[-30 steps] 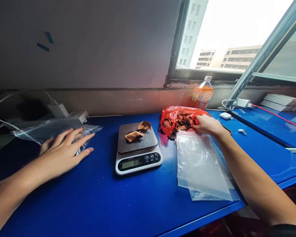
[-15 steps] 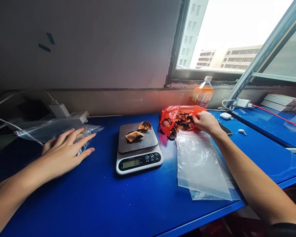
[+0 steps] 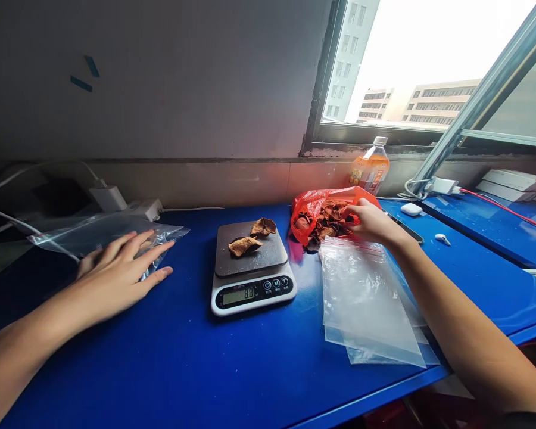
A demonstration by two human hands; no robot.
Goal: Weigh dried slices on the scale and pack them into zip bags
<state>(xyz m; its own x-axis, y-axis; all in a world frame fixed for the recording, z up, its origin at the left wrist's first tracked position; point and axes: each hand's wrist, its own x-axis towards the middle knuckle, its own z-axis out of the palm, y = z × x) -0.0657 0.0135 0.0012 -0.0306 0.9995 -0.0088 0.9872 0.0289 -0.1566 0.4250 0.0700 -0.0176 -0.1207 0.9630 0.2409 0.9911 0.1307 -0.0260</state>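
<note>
My left hand (image 3: pixel 122 262) lies with fingers spread on a clear plastic bag (image 3: pixel 93 231) at the left. Near the middle stands a white digital kitchen scale (image 3: pixel 254 301) with a lit display. Two curled brown dried pieces (image 3: pixel 245 246), like dried peel, rest on its grey plate. Behind and to the right, a red plastic bag (image 3: pixel 307 205) lies open, full of similar dark dried pieces (image 3: pixel 331 214). My right hand (image 3: pixel 371 220) reaches into its right side, fingers bent together among the pieces. What the fingertips pinch is hidden. Below that hand lie several flat clear zip bags (image 3: pixel 366 298).
An orange drink bottle (image 3: pixel 370 167) stands behind the red bag by the window. A phone (image 3: pixel 404 227), a white earbud case (image 3: pixel 411 209) and an earbud (image 3: pixel 442 239) lie at the right. White chargers (image 3: pixel 108 198) and cables sit at the back left of the blue table (image 3: pixel 170 357).
My right hand has turned slightly and its fingers bend deeper among the dried pieces; the red bag's rim has shifted a little. The left hand stays still. The view has moved slightly.
</note>
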